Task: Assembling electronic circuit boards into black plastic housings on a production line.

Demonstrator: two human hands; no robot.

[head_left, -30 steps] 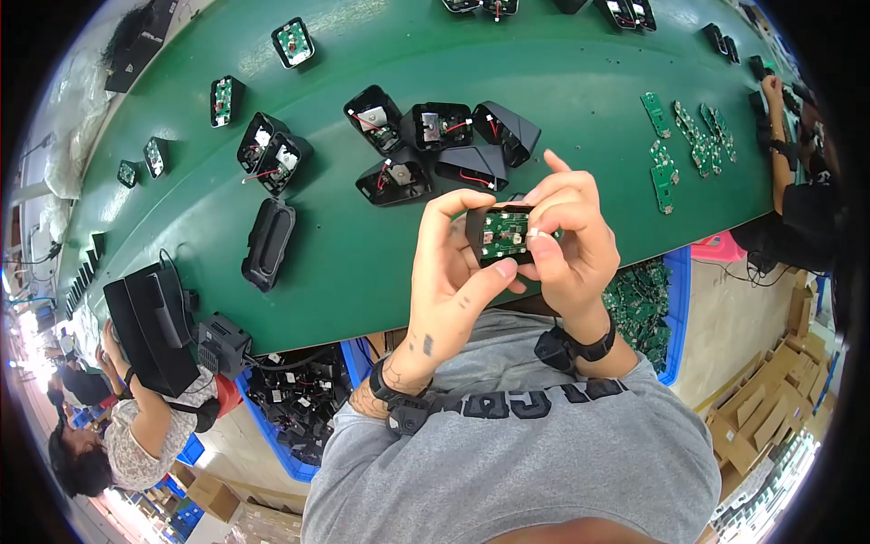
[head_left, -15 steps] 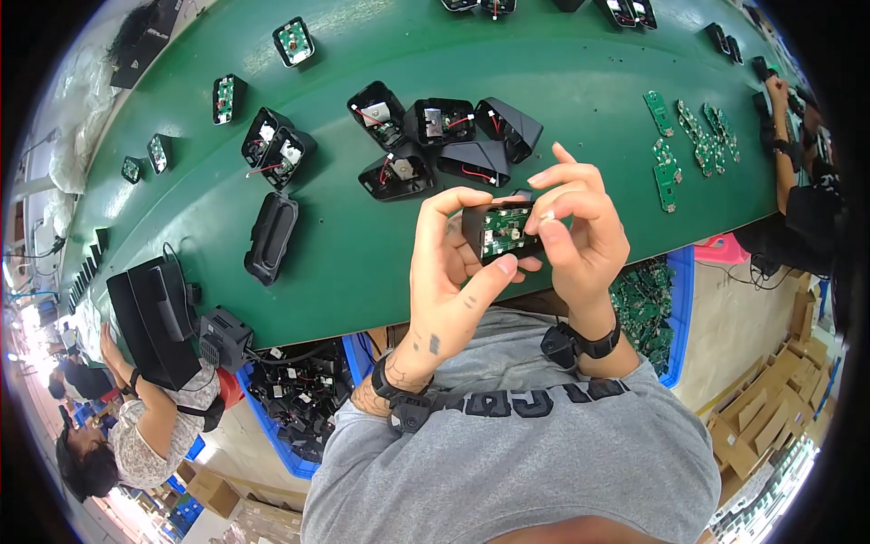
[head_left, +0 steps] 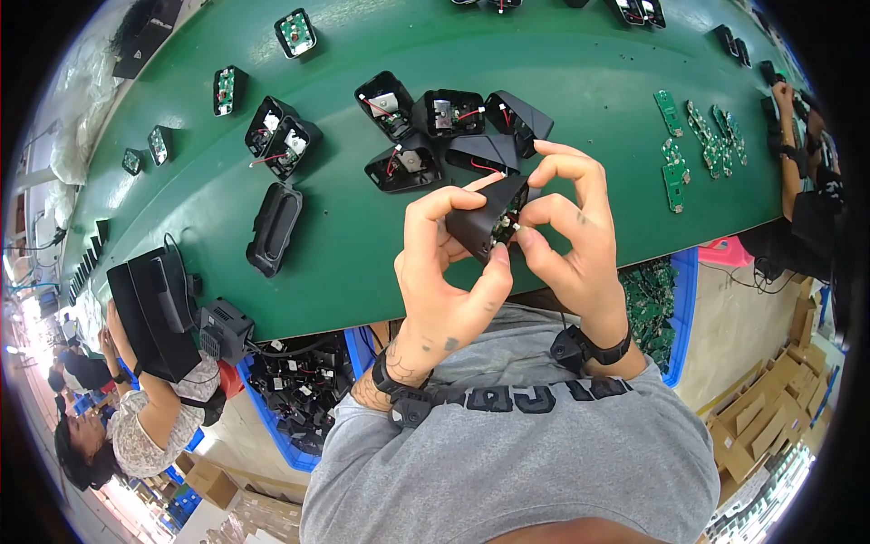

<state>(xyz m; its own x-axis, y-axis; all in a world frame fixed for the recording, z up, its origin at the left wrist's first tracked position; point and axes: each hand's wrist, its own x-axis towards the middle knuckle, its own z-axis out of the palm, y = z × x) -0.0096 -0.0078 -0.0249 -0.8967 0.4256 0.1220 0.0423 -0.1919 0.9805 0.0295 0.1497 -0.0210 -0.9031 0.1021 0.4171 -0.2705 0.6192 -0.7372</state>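
Observation:
My left hand (head_left: 453,272) grips a black plastic housing (head_left: 476,220) between thumb and fingers, above the near edge of the green table. The housing is tilted, with its open side turned toward my right hand (head_left: 573,240). A green circuit board (head_left: 501,227) shows edge-on inside it. At that opening, my right thumb and forefinger pinch a small white plug (head_left: 517,228); its wire is mostly hidden. Just beyond my hands lies a cluster of similar black housings (head_left: 450,113), some with red wires and white plugs hanging out.
Green circuit boards (head_left: 675,177) lie to the right on the table (head_left: 353,272). An empty black shell (head_left: 274,228) and more housings (head_left: 283,136) are on the left. Blue bins (head_left: 684,317) of parts stand below the edge. One co-worker (head_left: 149,426) sits left, another (head_left: 797,172) right.
My left hand has turned the housing, so its board now faces right instead of up toward me. My right fingers have brought the white plug down and left, close against the opening.

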